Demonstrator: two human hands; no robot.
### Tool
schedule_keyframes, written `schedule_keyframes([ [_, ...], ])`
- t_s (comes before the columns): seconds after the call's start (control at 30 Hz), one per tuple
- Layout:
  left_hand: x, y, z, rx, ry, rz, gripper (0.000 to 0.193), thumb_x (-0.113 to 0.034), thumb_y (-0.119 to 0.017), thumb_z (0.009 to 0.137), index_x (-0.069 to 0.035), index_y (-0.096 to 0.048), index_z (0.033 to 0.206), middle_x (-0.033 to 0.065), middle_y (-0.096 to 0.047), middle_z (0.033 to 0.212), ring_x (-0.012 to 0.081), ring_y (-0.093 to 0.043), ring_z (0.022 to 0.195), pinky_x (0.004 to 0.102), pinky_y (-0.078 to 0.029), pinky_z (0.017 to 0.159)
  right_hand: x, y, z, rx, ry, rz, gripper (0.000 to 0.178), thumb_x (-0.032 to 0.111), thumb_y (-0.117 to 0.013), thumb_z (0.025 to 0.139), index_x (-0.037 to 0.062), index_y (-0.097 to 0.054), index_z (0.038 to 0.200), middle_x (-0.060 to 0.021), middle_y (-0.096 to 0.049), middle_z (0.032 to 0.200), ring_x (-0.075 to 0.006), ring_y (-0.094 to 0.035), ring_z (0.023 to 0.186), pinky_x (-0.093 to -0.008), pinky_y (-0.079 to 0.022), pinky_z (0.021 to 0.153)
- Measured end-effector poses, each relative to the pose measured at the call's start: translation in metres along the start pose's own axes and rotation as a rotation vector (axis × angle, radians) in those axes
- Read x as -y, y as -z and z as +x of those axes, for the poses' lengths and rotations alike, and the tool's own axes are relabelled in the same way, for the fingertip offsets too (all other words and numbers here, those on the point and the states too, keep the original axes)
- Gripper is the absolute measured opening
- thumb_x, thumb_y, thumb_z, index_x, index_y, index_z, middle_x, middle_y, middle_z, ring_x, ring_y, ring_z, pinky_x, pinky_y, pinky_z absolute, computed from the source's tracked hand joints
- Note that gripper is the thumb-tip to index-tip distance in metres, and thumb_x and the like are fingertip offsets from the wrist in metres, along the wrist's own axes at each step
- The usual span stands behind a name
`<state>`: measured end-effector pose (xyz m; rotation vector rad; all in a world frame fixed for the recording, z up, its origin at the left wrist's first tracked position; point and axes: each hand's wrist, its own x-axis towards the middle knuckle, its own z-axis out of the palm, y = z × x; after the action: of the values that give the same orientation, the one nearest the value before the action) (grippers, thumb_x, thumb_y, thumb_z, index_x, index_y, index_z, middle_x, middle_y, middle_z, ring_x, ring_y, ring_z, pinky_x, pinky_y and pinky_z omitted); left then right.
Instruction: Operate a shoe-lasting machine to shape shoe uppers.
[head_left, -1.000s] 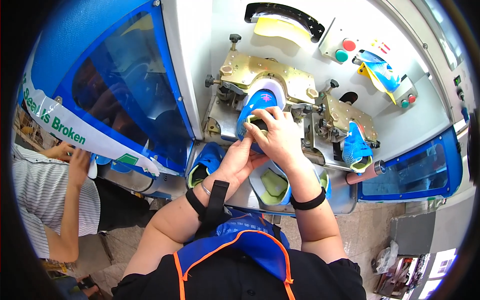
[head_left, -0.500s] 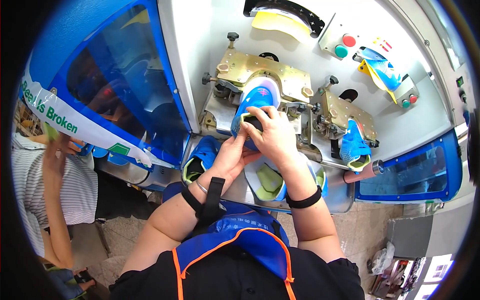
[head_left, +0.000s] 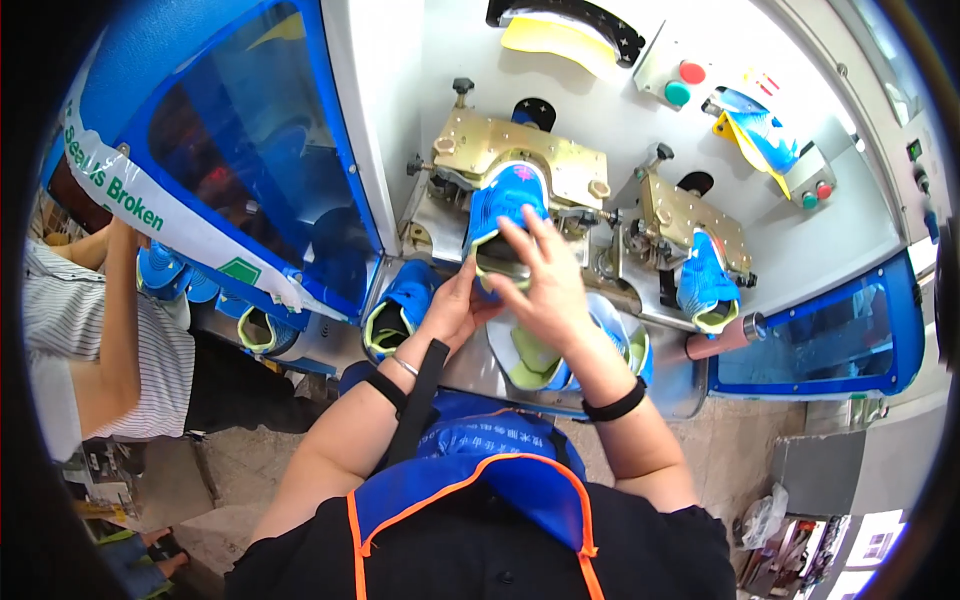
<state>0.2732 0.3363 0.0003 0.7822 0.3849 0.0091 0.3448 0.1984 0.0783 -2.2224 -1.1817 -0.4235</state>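
A blue shoe upper (head_left: 503, 205) with a yellow-green edge sits in the left brass clamp (head_left: 510, 150) of a white machine. My right hand (head_left: 545, 280) lies over its lower end, fingers spread and pressing on it. My left hand (head_left: 455, 305) grips the same lower end from the left side. A second blue upper (head_left: 706, 275) is mounted in the right brass clamp (head_left: 685, 215), untouched.
Blue shoes lie on the machine's shelf: one at my left wrist (head_left: 398, 312), one under my right forearm (head_left: 545, 360). A blue transparent guard (head_left: 215, 150) stands at left, another (head_left: 815, 340) at right. Red and green buttons (head_left: 683, 82) sit above. A person in a striped shirt (head_left: 85, 350) works at far left.
The view has shifted slightly; my hands slid down to the lower end of the shoe upper. The person at left raised an arm toward the blue guard.
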Motion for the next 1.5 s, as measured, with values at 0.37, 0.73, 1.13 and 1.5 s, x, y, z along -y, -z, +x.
schedule_keyframes([
  [0.37,0.021,0.038,-0.016,-0.038,0.399,0.219,0.047,-0.049,-0.047,0.1,-0.003,-0.055,0.106,0.0191,-0.067,0.104,0.0339,-0.069,0.093,0.0401,-0.058,0.072,-0.032,0.024,-0.13,0.735,0.158,-0.324,0.032,0.032,-0.074,0.079,0.011,-0.064,0.101,-0.0077,-0.062,0.091,-0.0281,-0.066,0.08,-0.0373,-0.052,0.066],
  [0.73,0.002,0.061,-0.044,0.097,-0.149,0.339,0.038,-0.032,-0.059,0.099,-0.007,-0.057,0.07,0.0036,-0.059,0.057,0.011,-0.056,0.048,0.0231,-0.042,0.044,-0.015,0.12,-0.108,0.106,-0.736,1.43,0.035,0.024,-0.053,0.1,-0.0024,-0.052,0.122,-0.0034,-0.058,0.096,-0.0126,-0.06,0.079,-0.0232,-0.049,0.066],
  [1.13,-0.072,-0.03,-0.065,0.377,-0.174,-0.392,0.038,-0.025,-0.049,0.103,-0.01,-0.045,0.138,0.0093,-0.056,0.134,0.022,-0.055,0.123,0.043,-0.044,0.106,0.029,0.071,-0.067,-0.374,-0.1,0.64,0.027,0.006,-0.055,0.094,0.0019,-0.051,0.121,-0.0134,-0.053,0.119,-0.0216,-0.061,0.096,-0.0287,-0.053,0.071],
  [1.5,-0.094,-0.025,-0.086,0.395,-0.127,-0.284,0.056,-0.051,-0.042,0.101,-0.012,-0.043,0.141,0.0144,-0.06,0.125,0.0303,-0.061,0.113,0.0459,-0.049,0.097,0.018,0.128,0.06,-0.179,0.422,-0.017,0.031,0.013,-0.078,0.071,0.0064,-0.061,0.096,-0.0147,-0.061,0.096,-0.0363,-0.061,0.083,-0.0438,-0.051,0.07],
])
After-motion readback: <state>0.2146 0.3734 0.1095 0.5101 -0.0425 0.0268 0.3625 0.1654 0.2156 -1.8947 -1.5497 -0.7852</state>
